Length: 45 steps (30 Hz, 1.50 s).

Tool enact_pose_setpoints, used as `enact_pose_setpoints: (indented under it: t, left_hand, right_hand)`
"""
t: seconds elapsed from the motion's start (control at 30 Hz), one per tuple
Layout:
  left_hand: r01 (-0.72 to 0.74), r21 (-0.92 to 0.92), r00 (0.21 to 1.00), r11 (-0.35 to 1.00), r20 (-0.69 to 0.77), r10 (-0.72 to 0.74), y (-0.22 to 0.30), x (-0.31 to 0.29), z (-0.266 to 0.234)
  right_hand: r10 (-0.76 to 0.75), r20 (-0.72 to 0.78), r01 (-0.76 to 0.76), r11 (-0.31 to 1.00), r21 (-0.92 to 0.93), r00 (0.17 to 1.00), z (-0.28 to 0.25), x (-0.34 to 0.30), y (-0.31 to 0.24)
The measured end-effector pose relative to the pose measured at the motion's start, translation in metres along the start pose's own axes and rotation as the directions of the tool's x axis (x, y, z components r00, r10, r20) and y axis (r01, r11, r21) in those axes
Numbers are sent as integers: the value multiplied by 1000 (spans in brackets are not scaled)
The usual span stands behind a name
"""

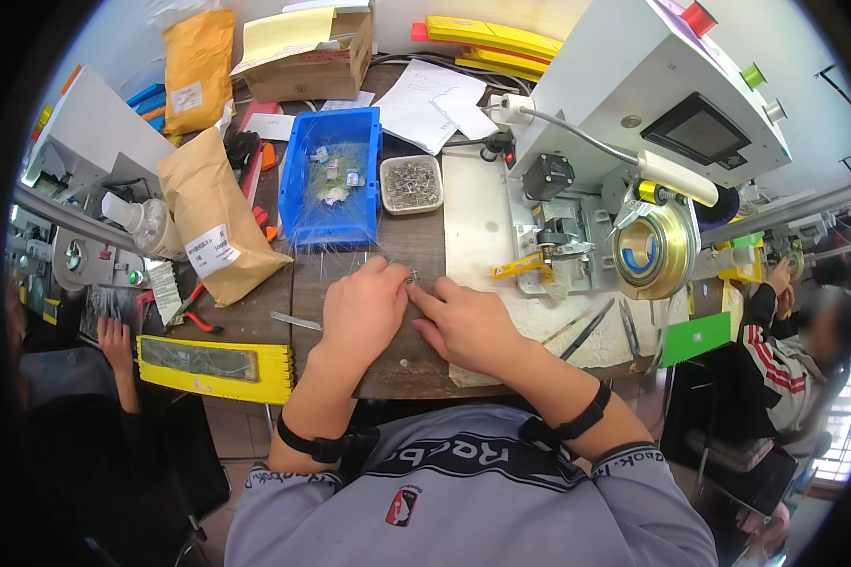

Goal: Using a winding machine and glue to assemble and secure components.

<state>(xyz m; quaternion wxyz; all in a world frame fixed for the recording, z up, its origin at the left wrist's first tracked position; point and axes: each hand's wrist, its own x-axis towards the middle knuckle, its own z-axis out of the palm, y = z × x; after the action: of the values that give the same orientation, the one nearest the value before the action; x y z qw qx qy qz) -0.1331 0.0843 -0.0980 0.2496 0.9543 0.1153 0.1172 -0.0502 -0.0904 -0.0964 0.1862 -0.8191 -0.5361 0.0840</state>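
My left hand (364,307) is above the middle of the dark wooden table, its thumb and forefinger pinched on a small metal piece (412,277). Beside it, my right hand (468,326) stretches a forefinger toward the left fingertips. The right thumb stands apart from that finger, and I see nothing held there. Just beyond them is a blue tray (376,222) with fine clear strands and small packets in it. A white dish (385,201) full of tiny metal parts sits to its right. Thin strands lie loose on the table by my left hand.
A machine (577,94) with a screen and a wire spool (638,257) stands right. Tweezers (629,326) lie below it. On the left are a paper bag (213,213), red-handled pliers (194,312) and a yellow tray (279,364). Other people sit on both sides.
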Motion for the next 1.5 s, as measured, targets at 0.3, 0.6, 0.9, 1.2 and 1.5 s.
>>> enact_pose_setpoints:
  t: [0.3,0.6,0.9,1.2,1.5]
  left_hand:
    - [-120,-13,990,993,75,121,-3,5,0]
    - [-149,-36,987,988,53,151,-7,6,0]
    - [-23,-73,998,997,50,27,0,-7,-13]
    - [320,-667,946,673,191,-262,37,-40,-29]
    - [277,-889,959,365,237,-153,74,-45,-20]
  right_hand:
    - [-18,8,18,1000,-16,1000,-1,-1,3]
    - [-69,42,71,997,-35,997,-5,1,5]
    - [-81,-3,81,997,-9,997,-2,-5,8]
    - [120,-214,-5,880,474,969,-34,-25,-12]
    - [257,-131,-70,649,757,958,-60,-55,-12]
